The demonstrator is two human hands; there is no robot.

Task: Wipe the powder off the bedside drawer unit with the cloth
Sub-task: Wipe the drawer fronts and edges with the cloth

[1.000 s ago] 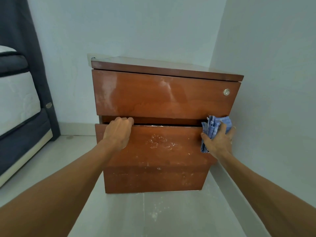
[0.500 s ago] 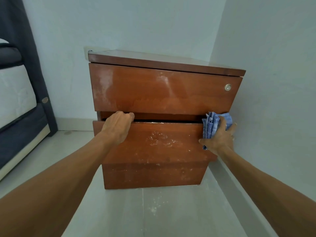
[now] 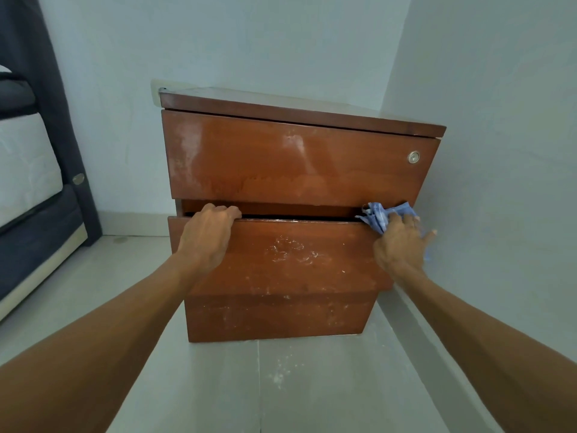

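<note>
The brown wooden bedside drawer unit (image 3: 293, 164) stands in the corner, its middle drawer (image 3: 290, 270) pulled slightly out. White powder (image 3: 288, 250) streaks that drawer's front, and fainter smears show on the top and bottom fronts. My left hand (image 3: 207, 237) hooks its fingers over the middle drawer's top edge at the left. At the drawer's right end, my right hand (image 3: 401, 245) presses a crumpled blue checked cloth (image 3: 382, 214) against the upper corner; most of the cloth is hidden under the hand.
A wall (image 3: 499, 151) runs close along the unit's right side, another behind it. A bed with a white mattress (image 3: 25, 170) and dark frame (image 3: 40, 226) is at the left. Powder specks (image 3: 281, 375) lie on the pale floor in front. A round lock (image 3: 413, 157) sits on the top drawer.
My right hand with the cloth has turned and flattened against the drawer's right corner, fingers now spread. The left hand keeps its grip on the drawer edge. The camera has shifted slightly.
</note>
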